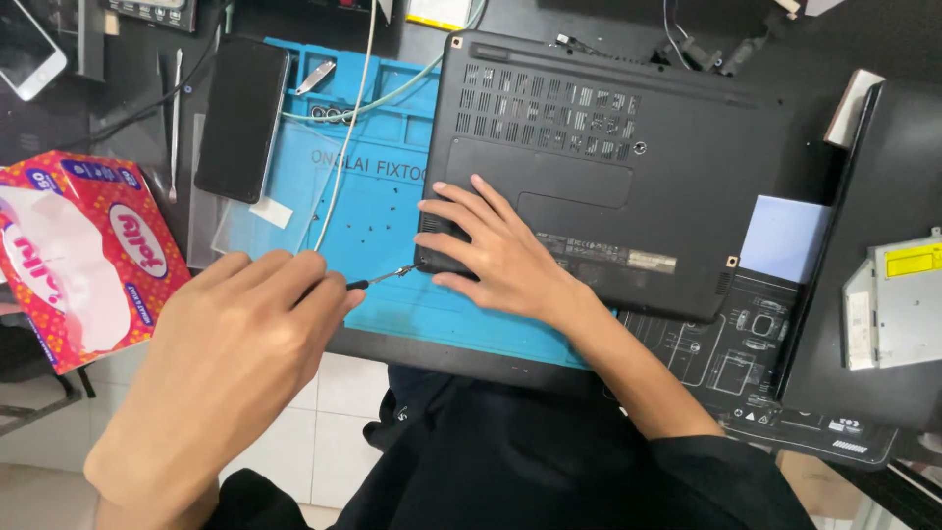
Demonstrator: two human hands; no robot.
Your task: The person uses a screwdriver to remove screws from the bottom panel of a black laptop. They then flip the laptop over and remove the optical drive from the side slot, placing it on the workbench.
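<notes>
Right hand (496, 250) lay flat, fingers spread, on lower left corner of upturned black laptop (628, 167) at frame centre. Left hand (231, 344), lower left, was clamped on small screwdriver (383, 278), tip at laptop's corner edge. Laptop rested partly on blue repair mat (373, 196). Black phone (240, 118) lay upper left; red tissue box (74, 250) sat at left edge.

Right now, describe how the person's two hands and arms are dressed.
Both hands are bare: no gloves, rings or watch show on the left hand or the right hand. The right forearm is uncovered up to a dark sleeve pushed back near the elbow. The left forearm is bare as far as the view shows.
</notes>
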